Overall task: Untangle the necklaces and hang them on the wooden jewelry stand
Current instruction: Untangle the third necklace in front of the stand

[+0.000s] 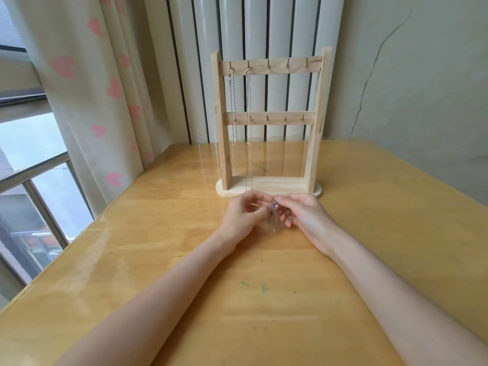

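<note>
A wooden jewelry stand with two hook rails stands at the far middle of the table. Two silver necklaces hang from the two leftmost top hooks, the second one reaching down to the base. In front of the base, a small tangle of silver chains is held between both hands. My left hand pinches a thin wooden toothpick that points at the tangle. My right hand pinches the top of the tangle, and loose chain ends hang down to the table.
The wooden table has a glossy top with a few small green marks. A heart-print curtain and a window are at the left, a white radiator behind the stand, a cracked wall at the right.
</note>
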Motion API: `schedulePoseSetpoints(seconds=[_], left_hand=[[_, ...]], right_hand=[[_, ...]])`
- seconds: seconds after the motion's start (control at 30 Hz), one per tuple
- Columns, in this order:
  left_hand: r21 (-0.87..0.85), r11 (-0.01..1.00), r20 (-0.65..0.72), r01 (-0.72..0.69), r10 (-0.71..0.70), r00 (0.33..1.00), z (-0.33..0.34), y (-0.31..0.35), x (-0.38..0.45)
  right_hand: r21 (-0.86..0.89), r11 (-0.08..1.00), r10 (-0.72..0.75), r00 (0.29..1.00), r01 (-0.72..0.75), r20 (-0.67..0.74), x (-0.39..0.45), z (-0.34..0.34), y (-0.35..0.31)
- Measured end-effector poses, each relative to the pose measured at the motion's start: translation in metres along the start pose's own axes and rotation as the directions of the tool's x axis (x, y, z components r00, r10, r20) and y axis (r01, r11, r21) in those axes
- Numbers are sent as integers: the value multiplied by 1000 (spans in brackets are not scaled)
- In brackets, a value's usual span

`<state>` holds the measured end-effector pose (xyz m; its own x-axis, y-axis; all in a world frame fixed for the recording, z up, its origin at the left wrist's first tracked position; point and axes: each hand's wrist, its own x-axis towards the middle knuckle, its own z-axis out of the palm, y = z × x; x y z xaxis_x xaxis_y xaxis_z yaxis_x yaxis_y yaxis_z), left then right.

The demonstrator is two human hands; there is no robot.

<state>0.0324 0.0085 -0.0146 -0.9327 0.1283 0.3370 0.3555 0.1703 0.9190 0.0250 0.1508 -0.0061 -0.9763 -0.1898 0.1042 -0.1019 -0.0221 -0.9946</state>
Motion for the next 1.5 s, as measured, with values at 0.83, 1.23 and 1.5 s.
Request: schedulePoseSetpoints(seconds=[0.83, 1.23, 1.5], left_hand=[[-82, 989, -11, 123, -124, 992, -1, 2, -1], [34, 992, 46, 124, -126, 991, 4, 1, -3], [-230, 956, -3, 180, -186, 983, 0, -3, -2]], right_hand=[[-49, 998, -37, 996, 41, 85, -4, -5, 1], [-260, 965, -8, 998, 24, 61, -5, 5, -2], [-260, 965, -24, 1000, 28, 19, -7, 4, -2]])
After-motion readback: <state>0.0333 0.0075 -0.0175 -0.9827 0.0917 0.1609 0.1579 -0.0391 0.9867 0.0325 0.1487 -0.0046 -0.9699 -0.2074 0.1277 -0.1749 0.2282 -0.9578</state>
